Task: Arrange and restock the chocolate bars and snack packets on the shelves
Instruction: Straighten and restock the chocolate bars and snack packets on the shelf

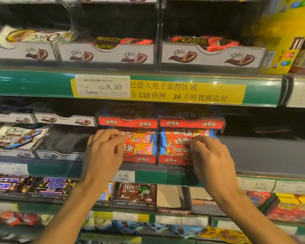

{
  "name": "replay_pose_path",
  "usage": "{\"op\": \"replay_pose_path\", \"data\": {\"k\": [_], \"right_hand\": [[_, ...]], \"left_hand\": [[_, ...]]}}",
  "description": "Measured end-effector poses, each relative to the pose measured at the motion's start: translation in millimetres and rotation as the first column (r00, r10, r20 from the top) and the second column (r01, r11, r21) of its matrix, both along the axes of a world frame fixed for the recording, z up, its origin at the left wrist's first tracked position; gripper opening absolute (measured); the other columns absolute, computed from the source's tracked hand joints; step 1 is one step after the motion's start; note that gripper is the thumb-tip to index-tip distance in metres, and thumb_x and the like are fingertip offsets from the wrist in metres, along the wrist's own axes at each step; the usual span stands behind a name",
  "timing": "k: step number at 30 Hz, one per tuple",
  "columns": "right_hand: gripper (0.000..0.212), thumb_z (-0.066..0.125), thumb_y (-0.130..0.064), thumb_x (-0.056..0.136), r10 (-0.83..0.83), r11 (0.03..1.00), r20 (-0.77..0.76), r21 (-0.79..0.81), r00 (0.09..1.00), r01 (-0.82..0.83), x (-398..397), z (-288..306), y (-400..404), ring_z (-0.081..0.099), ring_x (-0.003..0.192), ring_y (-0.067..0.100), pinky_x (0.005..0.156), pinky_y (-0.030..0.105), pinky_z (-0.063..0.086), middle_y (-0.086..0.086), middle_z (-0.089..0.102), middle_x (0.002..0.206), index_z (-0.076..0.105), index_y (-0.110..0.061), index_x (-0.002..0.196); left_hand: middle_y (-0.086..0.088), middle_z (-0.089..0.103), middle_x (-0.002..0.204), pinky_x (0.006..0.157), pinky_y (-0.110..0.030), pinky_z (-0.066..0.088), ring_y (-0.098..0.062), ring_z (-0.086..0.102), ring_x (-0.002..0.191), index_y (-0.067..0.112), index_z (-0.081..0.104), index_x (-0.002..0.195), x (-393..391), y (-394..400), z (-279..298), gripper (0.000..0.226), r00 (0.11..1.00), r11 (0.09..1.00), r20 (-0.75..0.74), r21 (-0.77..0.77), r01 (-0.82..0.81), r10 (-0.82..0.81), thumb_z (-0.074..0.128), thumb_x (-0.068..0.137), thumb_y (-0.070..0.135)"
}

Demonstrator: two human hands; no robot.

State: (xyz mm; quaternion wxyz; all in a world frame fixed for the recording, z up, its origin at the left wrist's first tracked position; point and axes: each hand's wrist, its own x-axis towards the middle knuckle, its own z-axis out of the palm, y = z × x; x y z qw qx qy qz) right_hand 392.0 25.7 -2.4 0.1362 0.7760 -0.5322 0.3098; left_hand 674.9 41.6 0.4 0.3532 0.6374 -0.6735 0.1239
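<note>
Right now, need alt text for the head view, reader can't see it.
Two bare hands reach into a shop shelf: the left hand and right hand each touch red-orange snack packets in two red display boxes. Dove chocolate trays sit on the shelf above, Snickers bars below.

Retail shop, confectionery aisle. Tiered shelves [253, 152] carry Dove display boxes [211, 53] across the upper frame; price tag [102, 86] reading 8.50 and a yellow surveillance notice [183, 92] on the rail; lower labels blurred, probably prices.
</note>
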Motion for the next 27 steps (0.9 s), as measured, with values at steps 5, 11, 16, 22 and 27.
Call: {"op": "replay_pose_path", "data": {"k": [5, 11, 16, 22, 27], "right_hand": [[0.038, 0.051, -0.032, 0.1, -0.004, 1.0, -0.039, 0.0, 0.999, 0.004, 5, -8, 16, 0.057, 0.124, 0.03, 0.104, 0.044, 0.046, 0.01, 0.062, 0.133, 0.064, -0.011, 0.13], [0.071, 0.019, -0.061, 0.101, -0.051, 0.983, -0.121, 0.169, 0.991, 0.072, 19, -5, 14, 0.018, 0.15, 0.019, 0.12, 0.036, 0.007, 0.004, 0.028, 0.16, 0.028, -0.017, 0.155], [0.076, 0.016, -0.066, 0.098, -0.057, 0.973, -0.128, 0.216, 0.99, 0.084, 23, 4, 0, 0.023, 0.149, 0.021, 0.122, 0.037, 0.006, 0.002, 0.034, 0.158, 0.028, -0.018, 0.155], [0.078, 0.017, -0.071, 0.095, -0.045, 0.961, -0.15, 0.265, 0.988, 0.084, 20, 9, 0, 0.029, 0.146, 0.02, 0.123, 0.044, 0.016, 0.0, 0.04, 0.154, 0.036, -0.02, 0.151], [0.072, 0.023, -0.07, 0.096, -0.035, 0.962, -0.134, 0.263, 0.99, 0.07, 17, 10, 6, 0.031, 0.145, 0.019, 0.121, 0.042, 0.014, -0.001, 0.041, 0.154, 0.041, -0.023, 0.148]], "left_hand": [[-0.001, 0.059, 0.137, 0.108, -0.041, 0.038, -0.022, 0.051, 0.128, 0.018, 0.064, 0.129, -12, 16, -12, 0.04, 0.996, 0.998, 0.091, 0.065, -0.025, 0.019, 0.051, 0.095, 0.037], [0.003, 0.036, 0.155, 0.117, -0.034, 0.015, -0.016, 0.028, 0.145, 0.021, 0.043, 0.146, -16, 20, -12, 0.071, 0.984, 0.981, 0.174, 0.185, -0.062, 0.029, 0.014, 0.095, 0.061], [0.0, 0.045, 0.149, 0.114, -0.036, 0.021, -0.021, 0.038, 0.14, 0.019, 0.05, 0.142, -16, 21, -11, 0.066, 0.973, 0.976, 0.225, 0.196, -0.094, 0.048, 0.021, 0.097, 0.058], [-0.001, 0.05, 0.145, 0.113, -0.038, 0.026, -0.021, 0.041, 0.137, 0.019, 0.051, 0.142, -17, 26, -13, 0.064, 0.976, 0.978, 0.213, 0.188, -0.092, 0.051, 0.025, 0.096, 0.056], [0.003, 0.023, 0.161, 0.12, -0.038, 0.016, -0.017, 0.019, 0.148, 0.027, 0.028, 0.153, -23, 23, -15, 0.063, 0.985, 0.977, 0.163, 0.194, -0.083, 0.051, 0.02, 0.098, 0.057]]}}
